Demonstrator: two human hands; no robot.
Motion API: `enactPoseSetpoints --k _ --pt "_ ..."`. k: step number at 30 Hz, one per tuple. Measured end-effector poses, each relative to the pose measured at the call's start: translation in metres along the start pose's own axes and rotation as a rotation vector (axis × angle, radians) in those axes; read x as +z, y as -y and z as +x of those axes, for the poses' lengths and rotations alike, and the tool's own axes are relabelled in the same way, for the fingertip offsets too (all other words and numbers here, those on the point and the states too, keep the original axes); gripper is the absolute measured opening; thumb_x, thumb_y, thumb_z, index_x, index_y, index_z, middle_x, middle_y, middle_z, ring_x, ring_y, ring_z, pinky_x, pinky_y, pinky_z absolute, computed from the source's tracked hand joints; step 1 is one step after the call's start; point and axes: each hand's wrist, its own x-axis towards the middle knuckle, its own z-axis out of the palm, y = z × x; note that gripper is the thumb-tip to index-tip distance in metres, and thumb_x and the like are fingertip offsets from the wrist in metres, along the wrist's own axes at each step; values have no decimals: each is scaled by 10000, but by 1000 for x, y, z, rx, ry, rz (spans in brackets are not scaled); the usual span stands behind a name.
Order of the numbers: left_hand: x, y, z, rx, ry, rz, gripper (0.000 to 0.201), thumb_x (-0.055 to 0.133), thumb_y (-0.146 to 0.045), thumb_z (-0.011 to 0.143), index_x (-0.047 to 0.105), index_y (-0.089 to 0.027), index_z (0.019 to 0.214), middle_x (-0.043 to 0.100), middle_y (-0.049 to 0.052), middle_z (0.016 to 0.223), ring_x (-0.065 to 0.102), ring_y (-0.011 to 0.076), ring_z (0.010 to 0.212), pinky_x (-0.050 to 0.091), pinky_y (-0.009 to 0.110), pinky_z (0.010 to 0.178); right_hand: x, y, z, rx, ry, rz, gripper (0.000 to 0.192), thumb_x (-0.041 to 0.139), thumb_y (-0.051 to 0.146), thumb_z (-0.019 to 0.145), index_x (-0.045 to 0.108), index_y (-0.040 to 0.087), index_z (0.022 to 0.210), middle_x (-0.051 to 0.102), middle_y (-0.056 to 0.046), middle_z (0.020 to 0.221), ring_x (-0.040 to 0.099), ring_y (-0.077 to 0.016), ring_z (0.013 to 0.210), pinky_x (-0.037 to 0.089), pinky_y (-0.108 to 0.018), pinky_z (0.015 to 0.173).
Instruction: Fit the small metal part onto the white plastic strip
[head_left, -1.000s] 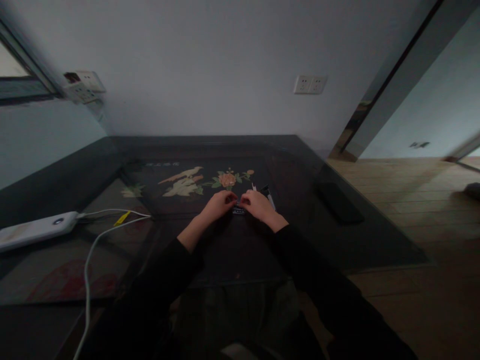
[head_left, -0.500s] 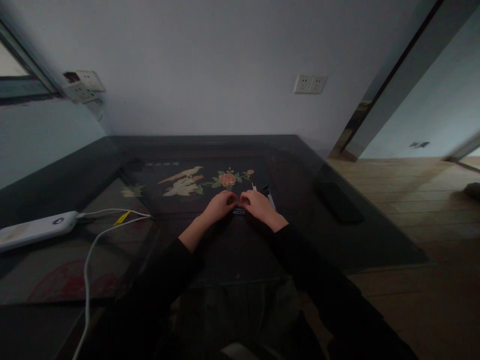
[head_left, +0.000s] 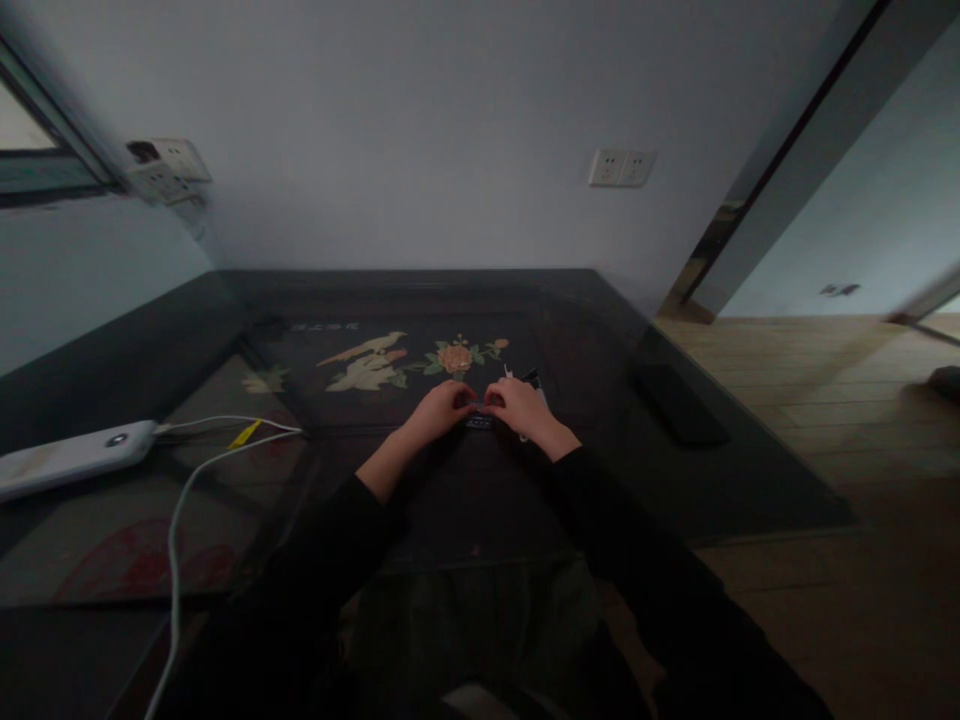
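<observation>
Both hands meet mid-table: left hand point(head_left: 439, 410) and right hand point(head_left: 517, 408) pinch a small dark part point(head_left: 478, 421) against the glass tabletop point(head_left: 450, 500). It's tiny; one slip and it could skid toward the pens point(head_left: 534, 380).

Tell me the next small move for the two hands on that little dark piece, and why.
Probably lift the small dark piece slightly off the table and toward the camera. The left hand and right hand meet fingertip to fingertip over it, hiding most of it, and the dim light leaves its shape unreadable where it lies.
</observation>
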Motion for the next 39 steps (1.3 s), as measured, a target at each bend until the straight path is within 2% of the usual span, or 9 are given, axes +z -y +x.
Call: enactPoseSetpoints --k 16,25,39 --pt "6 7 2 -51 -4 34 156 643 -245 747 671 -168 881 641 58 842 583 187 753 448 301 691 -2 4 -2 17 -4 -53 148 690 342 808 692 194 815 652 -53 797 594 -185 767 356 -277 632" --pt "11 12 3 -96 -6 68 185 645 -265 764 673 -173 922 657 50 879 596 173 789 459 280 703 -1 2 0 32 42 -79 191 649 380 840 678 194 869 660 -49 843 605 -192 811 343 -275 630" --pt "10 8 3 -94 -22 79 145 641 -238 758 662 -170 884 654 52 870 593 176 778 459 296 706 0 5 -1 20 13 -109 149 635 337 856 665 192 844 652 -56 843 591 -210 851 356 -295 661"
